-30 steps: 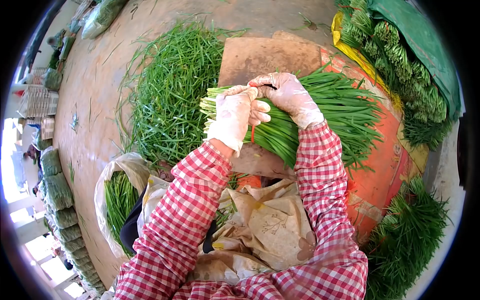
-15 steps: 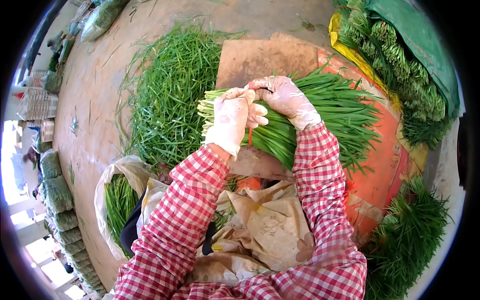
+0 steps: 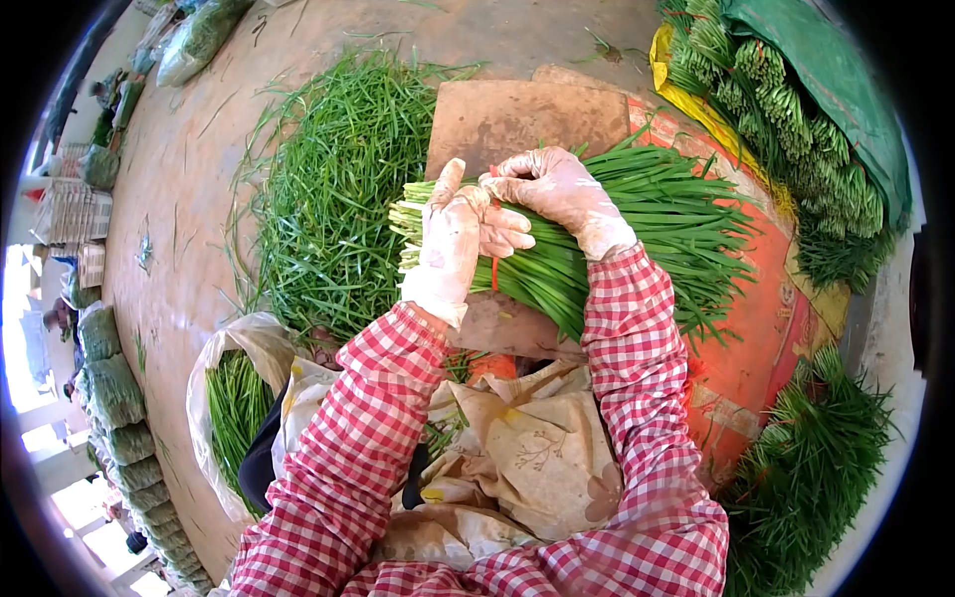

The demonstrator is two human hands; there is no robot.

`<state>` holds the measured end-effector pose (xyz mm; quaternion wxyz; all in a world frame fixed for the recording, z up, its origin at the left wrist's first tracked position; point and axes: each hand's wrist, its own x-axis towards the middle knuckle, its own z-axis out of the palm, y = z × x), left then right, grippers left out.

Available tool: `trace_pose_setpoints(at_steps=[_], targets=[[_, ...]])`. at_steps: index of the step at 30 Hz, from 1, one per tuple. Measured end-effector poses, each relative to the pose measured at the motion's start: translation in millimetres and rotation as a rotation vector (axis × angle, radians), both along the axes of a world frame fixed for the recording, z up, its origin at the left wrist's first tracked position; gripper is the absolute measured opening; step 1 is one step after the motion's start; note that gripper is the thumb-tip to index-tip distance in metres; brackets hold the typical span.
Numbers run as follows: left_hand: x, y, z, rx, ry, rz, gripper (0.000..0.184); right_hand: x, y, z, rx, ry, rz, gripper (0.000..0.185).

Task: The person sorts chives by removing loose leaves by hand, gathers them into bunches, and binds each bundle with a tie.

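Red band (image 3: 494, 275) around green leafy bundle (image 3: 676, 214) on brown board (image 3: 537, 111); looks like banding step. Right hand (image 3: 575, 202) pinching band; left hand (image 3: 448, 244) thumb raised, fingers half-curled, grip unclear. Next move likely calls for steady pinch, bundle kept snug.

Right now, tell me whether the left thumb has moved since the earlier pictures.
Yes. The thumb of the left hand has swung left, away from the right hand, nearer the left edge of the brown board.
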<state>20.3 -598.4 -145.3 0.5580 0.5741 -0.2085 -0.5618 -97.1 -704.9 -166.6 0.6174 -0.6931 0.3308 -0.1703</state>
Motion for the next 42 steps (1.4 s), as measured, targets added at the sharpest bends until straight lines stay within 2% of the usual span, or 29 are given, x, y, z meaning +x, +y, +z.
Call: trace_pose_setpoints(at_steps=[4, 6, 8, 9, 11, 12, 13, 15, 16, 17, 19, 22, 23, 24, 25, 26, 27, 28, 29, 30, 31, 32, 33, 35, 36, 39, 40, 41, 42], targets=[[1, 0, -4, -0.009, 0.0, -0.006, 0.056, 2, 7, 0, 0.052, -0.002, -0.059, 0.02], [3, 5, -5, -0.021, -0.013, 0.006, 0.057, 1, 13, -1, -0.017, -0.078, -0.244, 0.017], [11, 12, 1, -0.248, 0.183, -0.015, 0.055, -3, 16, 0, -0.021, -0.101, -0.245, 0.017], [20, 16, 12, -0.232, 0.196, -0.007, 0.052, -5, 15, -1, -0.021, -0.131, -0.254, 0.016], [33, 23, 36, -0.387, 0.061, 0.044, 0.05, -7, 19, -4, -0.014, -0.195, -0.251, 0.015], [32, 21, 46, -0.49, -0.082, 0.041, 0.052, -7, 24, 0, 0.007, -0.217, -0.271, 0.016], [29, 18, 56, -0.446, -0.329, -0.041, 0.068, -7, 29, 4, 0.025, -0.237, -0.287, 0.017], [37, 13, 48, -0.522, -1.107, -0.415, 0.1, -10, 33, 14, -0.053, -0.206, -0.273, 0.015], [39, 12, 45, -0.312, -1.42, -0.683, 0.126, -12, 35, 20, -0.225, -0.109, -0.337, 0.013], [32, 12, 41, -0.194, -1.704, -0.863, 0.135, -15, 37, 24, -0.396, -0.011, -0.399, 0.012], [24, 18, 32, -0.012, -1.931, -1.023, 0.135, -22, 40, 19, -0.421, -0.111, -0.463, 0.008], [28, 24, 7, 0.016, -2.127, -1.04, 0.13, -30, 58, 26, 0.032, -0.412, -0.606, 0.007], [30, 26, 2, 0.026, -2.244, -1.024, 0.129, -34, 67, 30, 0.028, -0.407, -0.604, 0.007], [32, 26, 0, -0.081, -2.169, -0.909, 0.092, -38, 76, 35, -0.225, -0.326, -0.61, 0.007], [39, 27, -11, -0.083, -2.17, -0.905, 0.092, -43, 87, 39, -0.475, -0.242, -0.61, 0.007], [44, 28, -17, -0.247, -2.21, -0.775, 0.073, -50, 99, 41, -0.47, -0.272, -0.624, 0.006], [46, 29, -24, -0.412, -2.236, -0.639, 0.054, -52, 105, 30, -0.429, -0.486, -0.69, 0.005], [44, 38, -30, -0.528, -2.215, -0.506, 0.028, -60, 104, 29, -0.215, -0.566, -0.718, 0.006], [38, 44, -24, -0.534, -2.21, -0.513, 0.028, -66, 105, 31, 0.003, -0.642, -0.745, 0.007], [33, 50, -19, -0.499, -2.246, -0.489, 0.029, -66, 103, 28, 0.201, -0.876, -0.74, 0.009], [29, 55, -15, -0.467, -2.285, -0.458, 0.03, -63, 105, 19, 0.187, -0.899, -0.748, 0.011], [28, 60, -24, -0.315, -2.247, -0.482, 0.034, -59, 109, 24, 0.137, -0.776, -0.773, 0.011], [21, 65, -9, -0.158, -2.326, -0.629, 0.056, -54, 113, 30, 0.088, -0.651, -0.798, 0.01], [6, 67, 36, 0.134, -2.009, -0.85, 0.089, -49, 118, 22, -0.513, -0.338, -0.74, 0.009], [6, 70, 45, 0.067, -1.863, -0.812, 0.108, -47, 121, 21, -0.658, -0.31, -0.743, 0.01], [-8, 65, 50, -0.358, -1.688, -0.718, 0.097, -40, 127, 27, -1.062, -0.151, -0.631, 0.016], [-6, 63, 45, -0.514, -1.529, -0.714, 0.08, -39, 129, 32, -1.125, -0.062, -0.565, 0.017], [-6, 59, 15, -0.663, -1.486, -0.604, 0.063, -36, 131, 33, -1.155, -0.061, -0.567, 0.017], [-7, 57, 9, -0.659, -1.43, -0.576, 0.057, -34, 133, 34, -1.181, -0.063, -0.554, 0.016]])
